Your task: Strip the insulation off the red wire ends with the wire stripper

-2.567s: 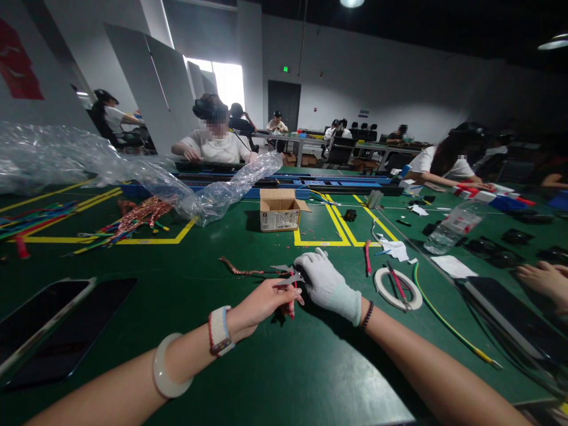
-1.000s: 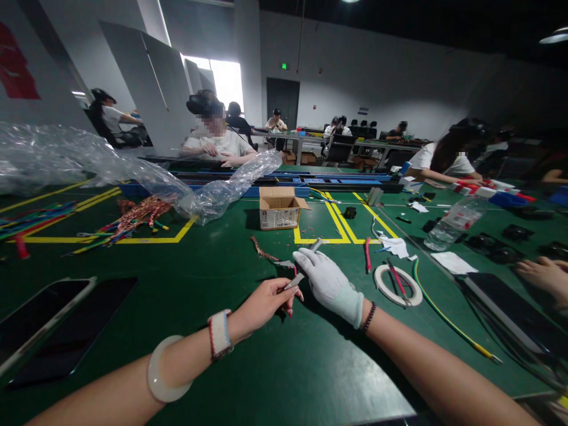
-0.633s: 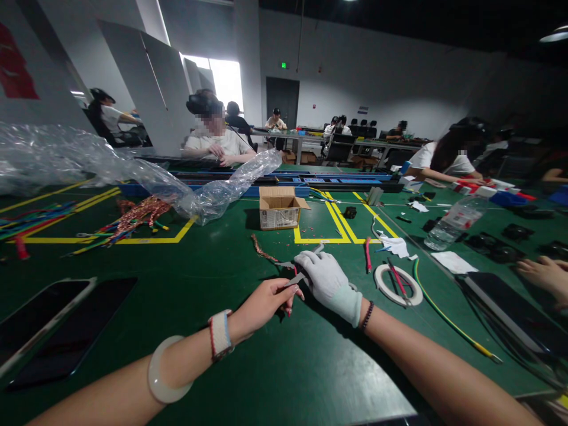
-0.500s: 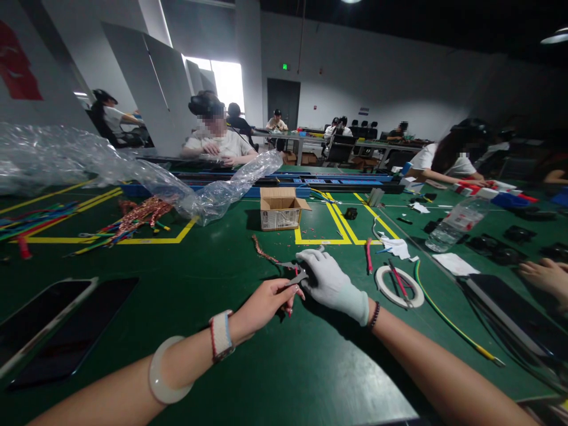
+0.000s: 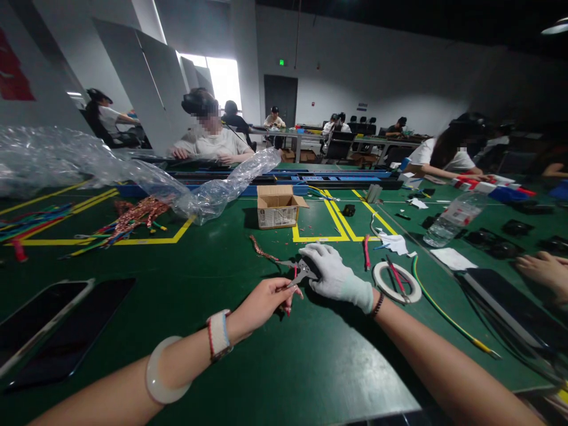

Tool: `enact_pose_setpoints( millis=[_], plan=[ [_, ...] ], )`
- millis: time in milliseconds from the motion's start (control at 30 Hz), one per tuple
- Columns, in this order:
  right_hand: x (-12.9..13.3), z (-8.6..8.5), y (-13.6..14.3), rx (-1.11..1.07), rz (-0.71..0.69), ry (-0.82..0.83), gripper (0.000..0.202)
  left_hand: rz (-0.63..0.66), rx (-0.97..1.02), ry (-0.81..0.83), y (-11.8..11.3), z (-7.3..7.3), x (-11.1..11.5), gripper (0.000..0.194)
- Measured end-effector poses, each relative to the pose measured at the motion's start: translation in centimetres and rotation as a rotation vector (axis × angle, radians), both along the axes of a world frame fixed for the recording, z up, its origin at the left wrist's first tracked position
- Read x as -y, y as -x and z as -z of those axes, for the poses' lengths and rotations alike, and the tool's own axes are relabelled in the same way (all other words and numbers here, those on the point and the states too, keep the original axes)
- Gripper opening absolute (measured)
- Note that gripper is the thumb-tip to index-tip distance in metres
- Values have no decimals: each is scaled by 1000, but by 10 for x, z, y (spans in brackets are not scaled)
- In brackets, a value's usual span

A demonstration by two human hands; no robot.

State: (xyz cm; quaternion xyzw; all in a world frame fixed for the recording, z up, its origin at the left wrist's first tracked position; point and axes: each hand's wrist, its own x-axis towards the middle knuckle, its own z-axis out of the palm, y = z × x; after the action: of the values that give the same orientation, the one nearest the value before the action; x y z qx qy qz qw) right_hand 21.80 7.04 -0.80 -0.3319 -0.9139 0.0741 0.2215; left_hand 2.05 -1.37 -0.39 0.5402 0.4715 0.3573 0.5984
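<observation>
My left hand (image 5: pixel 271 294), bare, is pinched around a short red wire (image 5: pixel 295 271), which stands up between the jaws of a pair of wire strippers (image 5: pixel 303 271). My right hand (image 5: pixel 333 273), in a white glove, is wrapped round the strippers' handles, mostly hiding them. The jaws point left and stand apart around the wire. Just beyond the jaws a bundle of bare copper strands (image 5: pixel 261 248) lies on the green table; whether it joins the red wire I cannot tell.
A small open cardboard box (image 5: pixel 278 218) stands ahead, with copper scraps beside it. To the left are stripped copper wires (image 5: pixel 141 218), plastic wrap (image 5: pixel 213 201) and two phones (image 5: pixel 75 331). A tape roll (image 5: pixel 380 287), a yellow-green cable (image 5: pixel 444 316) and a plastic bottle (image 5: pixel 457 218) lie right.
The view has shifted slightly. My right hand and the strippers have turned a little, showing more of the tool's pivot. My left hand keeps its pinch on the red wire.
</observation>
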Motion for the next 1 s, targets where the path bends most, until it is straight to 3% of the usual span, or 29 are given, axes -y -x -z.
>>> enact_pose_setpoints(
  millis=[333,800,1000],
  plan=[
    [-3,11,1,-45,-44,-71,54,-39,-10,1,0,-1,1,27],
    [5,7,0,68,170,-106,31,-108,17,-36,2,2,-3,31],
    [4,6,-1,83,125,-122,53,-115,37,-28,1,-1,-1,31]
  ],
)
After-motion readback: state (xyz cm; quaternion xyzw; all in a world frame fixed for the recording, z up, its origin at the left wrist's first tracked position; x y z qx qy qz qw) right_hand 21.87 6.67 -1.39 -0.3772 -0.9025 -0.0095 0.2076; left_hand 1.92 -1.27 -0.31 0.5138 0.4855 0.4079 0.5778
